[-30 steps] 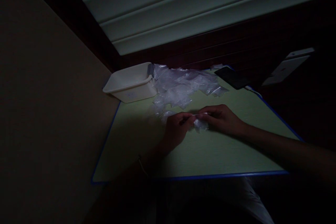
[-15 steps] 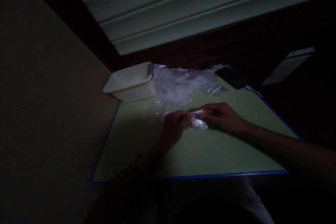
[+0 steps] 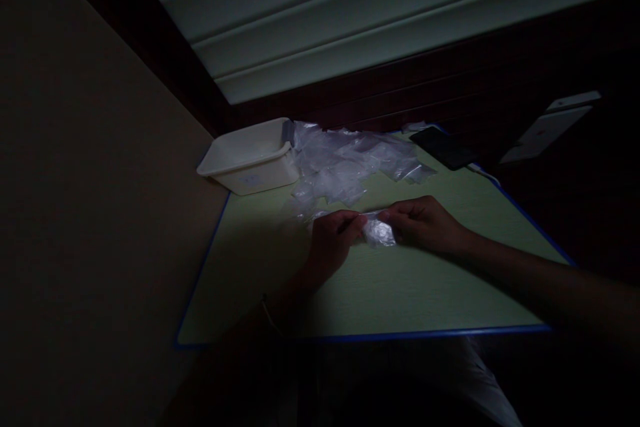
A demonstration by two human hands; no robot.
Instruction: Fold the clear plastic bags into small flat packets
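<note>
A small clear plastic bag [image 3: 379,232] hangs between my two hands just above the green table [image 3: 400,293]. My left hand [image 3: 334,241] pinches its left top corner with closed fingers. My right hand [image 3: 425,222] pinches its right top edge, fingers curled. A heap of more clear plastic bags [image 3: 350,163] lies behind my hands, toward the table's far side.
A white plastic tub [image 3: 250,159] stands at the far left corner, touching the heap. A dark phone [image 3: 443,147] with a white cable lies at the far right corner. A beige wall runs along the left. The blue-edged table front is near me.
Both hands have lifted slightly and shifted the small bag a little; its body now hangs flatter between the pinching fingers. Nothing else has moved.
</note>
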